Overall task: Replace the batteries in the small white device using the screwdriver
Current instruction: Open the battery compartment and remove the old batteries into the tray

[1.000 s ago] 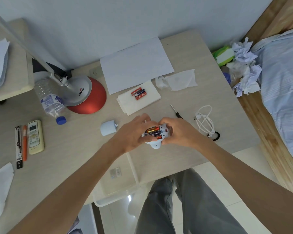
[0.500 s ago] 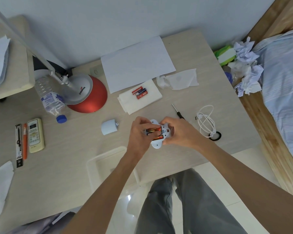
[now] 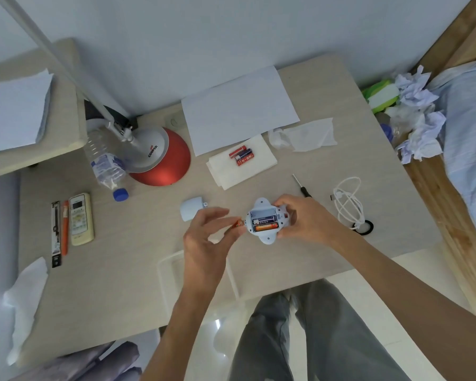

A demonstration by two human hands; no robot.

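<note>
Pale wood-grain desk (image 3: 341, 138) fills the head view, set against a blue-grey wall. At the frame's centre the small white device (image 3: 267, 236) is held just above the desk with its open battery bay facing up. The right hand (image 3: 308, 221) grips its right side, fingers curled round the body. The left hand (image 3: 206, 237) pinches an orange battery (image 3: 237, 224) between thumb and fingertips just beside the device's left edge. Inside the bay the top slot looks empty, and two cells lie in the lower slots. The bay cover (image 3: 192, 211) rests on the desk just left of the hands, and the screwdriver (image 3: 300, 185) lies untouched to the device's upper right. Three red-and-blue fresh batteries (image 3: 241, 155) wait on a folded tissue (image 3: 248, 171) above centre. So the unscrewing and opening appear to be done, and the swap looks barely under way, probably with one old cell out. Left to do are the other two cells, loading the new ones, refitting the cover and driving in the screw.
</note>
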